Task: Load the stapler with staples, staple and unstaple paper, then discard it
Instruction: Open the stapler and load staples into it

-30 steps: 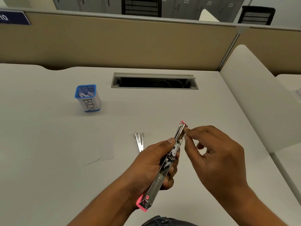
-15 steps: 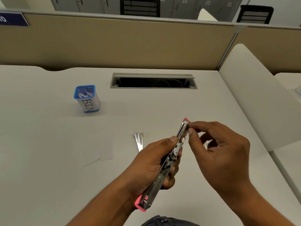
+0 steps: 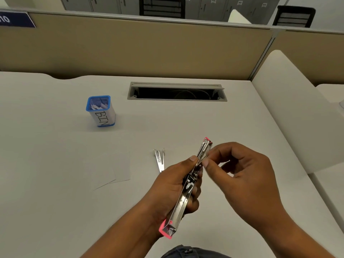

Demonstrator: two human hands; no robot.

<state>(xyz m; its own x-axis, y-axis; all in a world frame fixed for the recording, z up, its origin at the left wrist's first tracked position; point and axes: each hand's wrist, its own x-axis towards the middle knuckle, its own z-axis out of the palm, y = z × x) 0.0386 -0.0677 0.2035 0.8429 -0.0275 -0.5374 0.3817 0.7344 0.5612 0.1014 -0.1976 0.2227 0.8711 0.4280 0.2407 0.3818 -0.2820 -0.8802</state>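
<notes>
**Fingers [image 3: 205,162] pinch at the open stapler [image 3: 183,200]**

Closest to the camera, the left hand [image 3: 173,187] grips the pink-ended stapler round its middle, fingers curled underneath and thumb laid along the upper edge. The stapler is held above the worktop [image 3: 55,211], its metal channel facing up and its far end tilted away to the right. The right hand [image 3: 247,181] meets it near that far end, thumb and forefinger pressed together on the metal rail; whether a staple strip sits between them is too small to tell. Just beyond the left hand lies a small metal tool [image 3: 159,159], and left of it sheets of paper [image 3: 115,168] lie flat. Farther back stands a blue-rimmed cup marked BIN [image 3: 101,111], with paper scraps inside. Behind it are an open cable slot [image 3: 176,92] and a tan partition [image 3: 149,49].
</notes>
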